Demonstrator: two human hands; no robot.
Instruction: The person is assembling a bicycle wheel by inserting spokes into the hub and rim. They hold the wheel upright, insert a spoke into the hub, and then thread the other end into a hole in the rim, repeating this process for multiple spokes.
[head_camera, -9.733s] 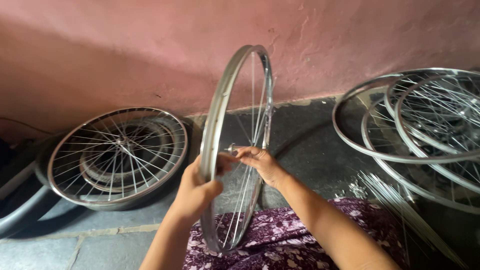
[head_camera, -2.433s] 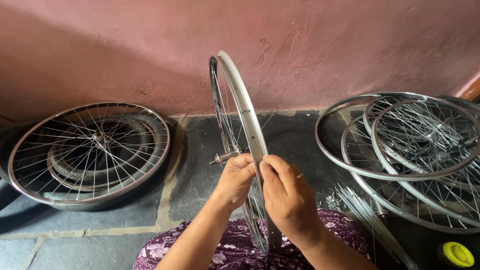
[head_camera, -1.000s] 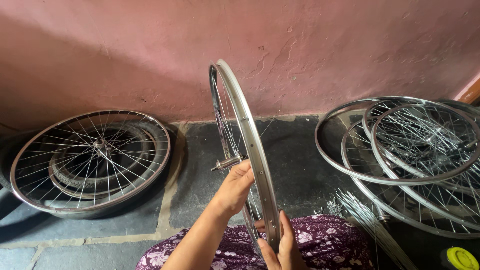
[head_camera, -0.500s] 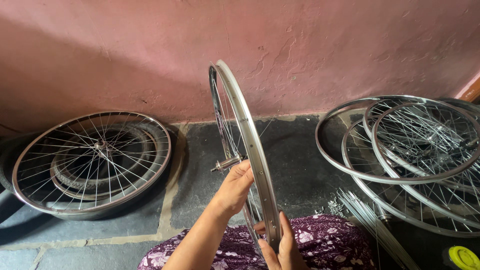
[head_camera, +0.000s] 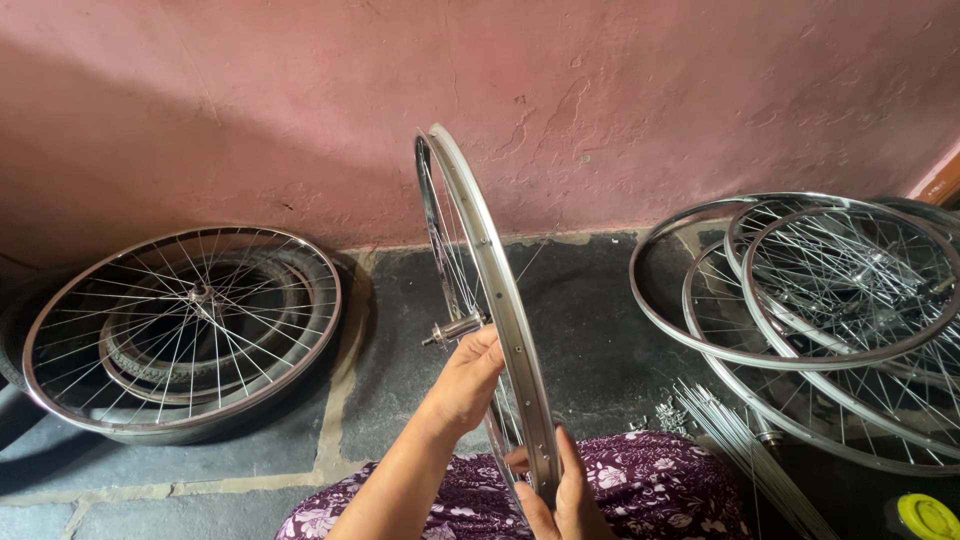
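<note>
The shiny silver bicycle wheel rim with thin steel spokes (head_camera: 500, 300) stands upright on its edge over the person's lap, on the purple flowered cloth (head_camera: 640, 485), seen almost edge-on in front of the rough pink plaster wall (head_camera: 250, 110). Its short metal axle hub (head_camera: 455, 328) points out to the left.

To do this work well, the wheel should stay vertical and steady, so one hand needs to brace the bottom of the rim while the other works near the hub, turning the wheel only in small steps so the spokes do not snag.

The left hand (head_camera: 465, 380) reaches up along the wheel's near face; its fingers curl loosely just under the hub and seem to touch the spokes there, though the view is too edge-on to say whether they pinch a single spoke. The right hand (head_camera: 560, 495) is at the bottom of the picture, fingers and thumb closed around the lowest stretch of the rim, holding it firmly.

On the dark stone floor (head_camera: 590, 330), a finished spoked wheel lying over a black tyre (head_camera: 180, 330) rests to the left. To the right lies a stack of overlapping silver wheels (head_camera: 830, 310), with a bundle of loose steel spokes (head_camera: 740, 450) beside it and a yellow round lid (head_camera: 925, 517) in the corner.
</note>
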